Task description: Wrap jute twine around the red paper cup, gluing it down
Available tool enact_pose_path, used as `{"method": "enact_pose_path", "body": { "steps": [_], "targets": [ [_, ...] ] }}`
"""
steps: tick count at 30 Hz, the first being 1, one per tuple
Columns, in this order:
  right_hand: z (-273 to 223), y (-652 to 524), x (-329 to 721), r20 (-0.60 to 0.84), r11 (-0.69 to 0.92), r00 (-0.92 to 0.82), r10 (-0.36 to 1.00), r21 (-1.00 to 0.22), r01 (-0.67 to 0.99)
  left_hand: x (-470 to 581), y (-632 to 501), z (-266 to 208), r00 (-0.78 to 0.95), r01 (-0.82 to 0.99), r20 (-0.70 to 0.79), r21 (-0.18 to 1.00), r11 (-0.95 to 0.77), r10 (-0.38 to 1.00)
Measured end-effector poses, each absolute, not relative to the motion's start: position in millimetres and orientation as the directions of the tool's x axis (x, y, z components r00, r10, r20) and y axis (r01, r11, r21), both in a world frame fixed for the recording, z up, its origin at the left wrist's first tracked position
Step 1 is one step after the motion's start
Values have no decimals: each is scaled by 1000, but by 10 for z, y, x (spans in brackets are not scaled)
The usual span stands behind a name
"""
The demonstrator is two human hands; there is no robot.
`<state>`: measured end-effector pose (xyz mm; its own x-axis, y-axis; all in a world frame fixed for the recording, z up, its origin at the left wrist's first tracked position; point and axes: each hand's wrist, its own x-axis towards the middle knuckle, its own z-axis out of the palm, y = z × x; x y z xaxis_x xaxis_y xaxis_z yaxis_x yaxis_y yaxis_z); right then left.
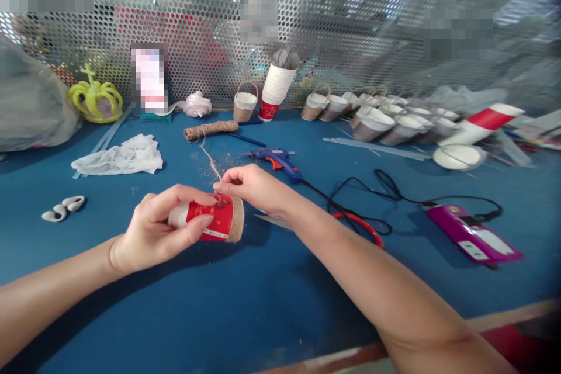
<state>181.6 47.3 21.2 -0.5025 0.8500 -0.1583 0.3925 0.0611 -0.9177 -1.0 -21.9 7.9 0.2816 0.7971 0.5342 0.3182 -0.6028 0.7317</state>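
Note:
My left hand [162, 225] grips a red and white paper cup [219, 221] that lies on its side, base toward the right. Jute twine [237, 219] is wound in a band round the base end of the cup. My right hand [248, 187] pinches the loose twine [211, 162] just above the cup's side. That strand runs back to a twine hank [211, 130] lying on the table. Behind my right wrist rests a blue hot glue gun [277, 159] with an orange trigger. Scissors [359, 225] with red handles lie partly hidden under my right forearm.
A purple power bank [473, 234] with black cable lies at right. Several twine-wrapped cups [372, 125] stand at the back right, and a cup stack [278, 90] at the back middle. White fabric [120, 156] and white earbuds [64, 208] lie at left. A perforated metal panel borders the back.

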Motion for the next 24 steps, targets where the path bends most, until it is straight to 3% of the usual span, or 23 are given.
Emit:
{"method": "enact_pose_path", "body": {
  "steps": [4, 7, 9, 12, 24],
  "targets": [
    [153, 530, 1818, -160, 68, -451, 878, -891, 449, 36, -172, 114, 128, 203, 379, 894, -399, 916],
    [205, 576, 1872, -49, 131, -341, 939, -865, 485, 55, -91, 151, 46, 95, 199, 975, -202, 979],
    [294, 560, 1910, 24, 183, -313, 950, -852, 491, 51, -29, 158, -23, 0, 71, 998, -71, 997],
    [433, 443, 1912, 40, 270, -417, 908, -817, 509, 32, 40, 142, -74, -68, -27, 997, 22, 997],
    [363, 232, 1739, 100, 364, -436, 895, -727, 581, 8, 54, 69, -88, 179, 148, 975, -131, 985]
  ]
}}
